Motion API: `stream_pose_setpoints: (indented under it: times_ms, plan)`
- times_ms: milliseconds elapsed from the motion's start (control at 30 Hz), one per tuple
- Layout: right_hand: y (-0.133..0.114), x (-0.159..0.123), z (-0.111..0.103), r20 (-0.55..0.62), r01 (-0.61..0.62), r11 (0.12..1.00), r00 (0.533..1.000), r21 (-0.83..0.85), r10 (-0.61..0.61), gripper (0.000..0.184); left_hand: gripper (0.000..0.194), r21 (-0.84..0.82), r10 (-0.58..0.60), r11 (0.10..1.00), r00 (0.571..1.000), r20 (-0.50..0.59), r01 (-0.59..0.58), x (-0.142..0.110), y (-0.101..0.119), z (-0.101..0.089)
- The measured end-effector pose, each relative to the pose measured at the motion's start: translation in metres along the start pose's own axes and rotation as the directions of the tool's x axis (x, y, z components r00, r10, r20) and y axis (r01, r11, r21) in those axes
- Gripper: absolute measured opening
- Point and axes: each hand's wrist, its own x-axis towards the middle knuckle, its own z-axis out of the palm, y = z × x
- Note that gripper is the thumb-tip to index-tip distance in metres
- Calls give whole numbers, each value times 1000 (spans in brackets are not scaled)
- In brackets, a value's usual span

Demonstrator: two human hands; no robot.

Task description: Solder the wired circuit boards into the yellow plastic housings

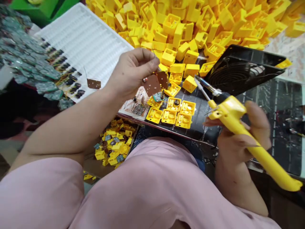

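Observation:
My left hand (133,71) is closed in a pinch above the work mat, with brown circuit boards (152,85) at its fingertips; a thin wire end sticks up by the thumb. My right hand (240,140) is wrapped round a yellow soldering gun (234,111), whose metal tip points up and left, apart from the boards. Below the left hand lies a small green circuit board (157,96) at the rim of an open yellow case. Several open yellow cases (169,116) stand in rows near the table's front edge, some with a round black part inside.
A large heap of yellow cases (171,24) covers the back. At the right is a black fan (238,71). A white ribbed tray (88,41) lies left, beside piled green circuit boards (35,60). Below the table edge, a box holds yellow cases and boards (116,146).

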Motion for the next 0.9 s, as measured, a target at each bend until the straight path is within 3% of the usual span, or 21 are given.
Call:
stream_pose_setpoints:
  times_ms: [133, 233, 367, 467, 600, 733, 900]
  plan:
    - [-18, -4, 8, 40, 28, 999, 999, 38, -30, 33, 50, -164, -192, 967, 981, 34, 195, -23, 6, 41]
    - [-15, -4, 5, 52, 143, 988, 989, -63, -140, 36, 31, -278, -358, 897, 934, -6, 343, -40, 9, 74]
    - [-6, -6, -11, 67, 250, 958, 968, -138, -242, 32, 31, -433, -508, 775, 861, 4, 460, -60, 15, 118]
    - [0, -9, -26, 60, 315, 934, 949, -168, -309, 22, 32, -494, -555, 719, 832, 17, 490, -71, 20, 148]
    - [10, -14, -42, 59, 326, 928, 945, -179, -321, 25, 35, -459, -570, 721, 821, 32, 519, -82, 24, 178]
    - [21, -20, -58, 14, 306, 932, 951, -196, -309, 28, 32, -440, -557, 739, 830, 25, 510, -89, 23, 198]
    - [22, -21, -76, 8, 288, 947, 957, -142, -290, 29, 29, -479, -535, 757, 842, -66, 443, -87, 25, 210]
